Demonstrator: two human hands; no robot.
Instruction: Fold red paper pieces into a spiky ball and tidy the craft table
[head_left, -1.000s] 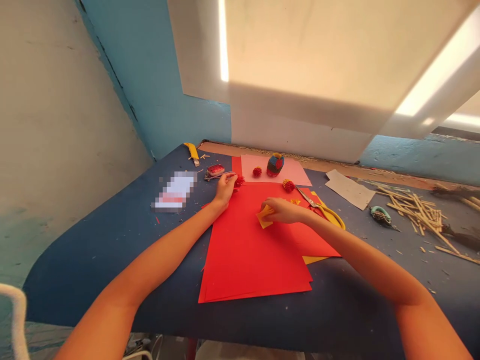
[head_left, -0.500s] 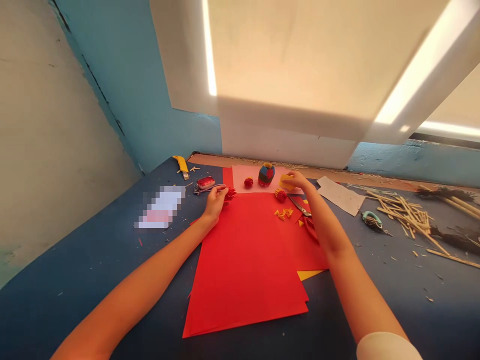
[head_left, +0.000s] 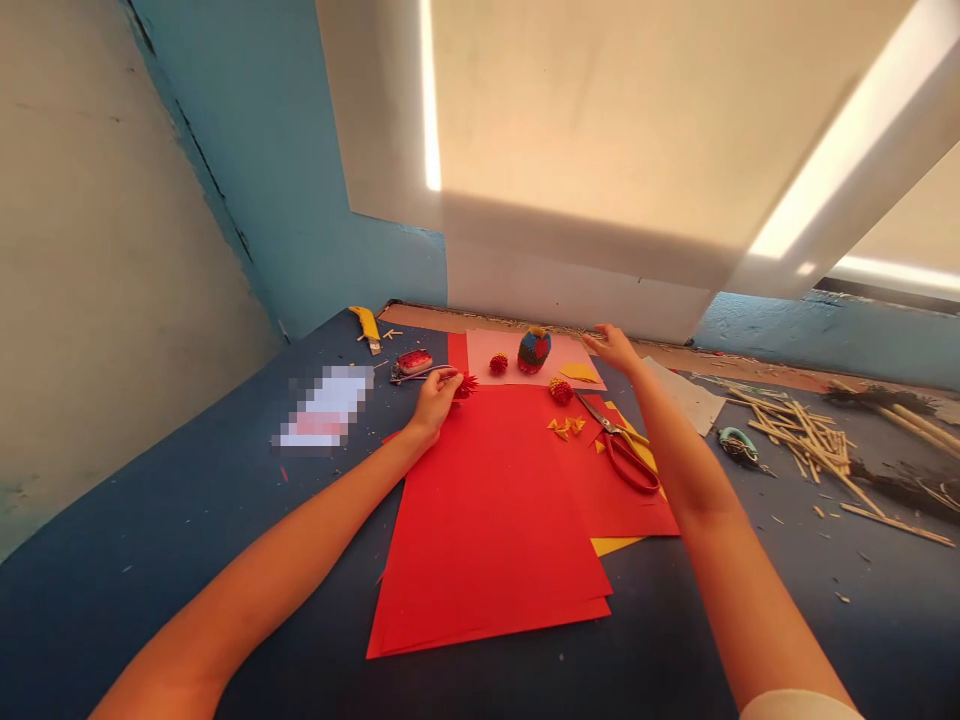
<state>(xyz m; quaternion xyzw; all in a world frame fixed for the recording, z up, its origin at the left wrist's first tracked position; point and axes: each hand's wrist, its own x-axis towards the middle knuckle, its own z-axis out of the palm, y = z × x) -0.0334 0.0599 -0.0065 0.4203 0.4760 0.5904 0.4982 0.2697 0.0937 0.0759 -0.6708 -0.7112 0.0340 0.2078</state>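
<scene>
My left hand [head_left: 435, 403] is closed on a spiky red paper piece [head_left: 467, 385] at the left edge of the red paper sheets [head_left: 495, 520]. Fingers extended, my right hand [head_left: 613, 347] hovers holding nothing beyond the scissors. Just left of it, a yellow paper piece [head_left: 580, 373] lies on a pink sheet [head_left: 480, 345]. A blue, red and green paper ornament [head_left: 534, 350] stands on that sheet, with a small red ball [head_left: 499, 364] beside it. Nearer are a red-and-yellow ball [head_left: 560, 390], small folded yellow pieces [head_left: 568, 428] and red-handled scissors [head_left: 630, 462].
A yellow box cutter [head_left: 365, 328], a red case [head_left: 414, 362] and a blurred-out pale patch [head_left: 322, 408] are on the left. To the right are a grey sheet [head_left: 686, 395], green-handled pliers [head_left: 739, 446] and scattered thin sticks [head_left: 814, 440]. A wall borders the back.
My right hand has let go of the yellow paper piece, leaving it on the pink sheet, and has risen up and to the right. My left hand keeps its hold.
</scene>
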